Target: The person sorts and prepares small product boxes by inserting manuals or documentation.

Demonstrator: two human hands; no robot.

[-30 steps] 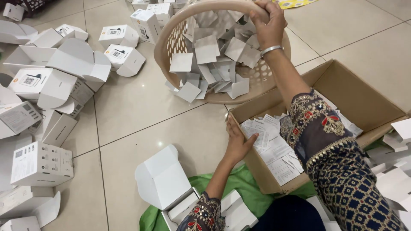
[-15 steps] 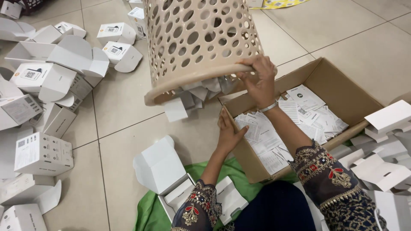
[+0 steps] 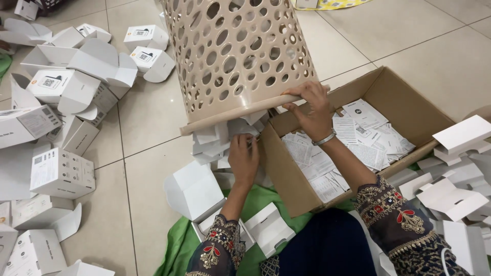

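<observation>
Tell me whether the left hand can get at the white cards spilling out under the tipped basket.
Probably yes: the left hand already sits at the white cards, below the basket rim, nothing between.

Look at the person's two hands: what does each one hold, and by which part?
The right hand grips the tipped beige perforated basket by its rim. The left hand rests on the spilled white card pieces; any grip cannot be told.

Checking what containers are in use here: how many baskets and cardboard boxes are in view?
2. One beige perforated basket, tipped over, its rim gripped by the right hand; one open brown cardboard box beside it, holding leaflets. Others may lie out of frame.
</observation>
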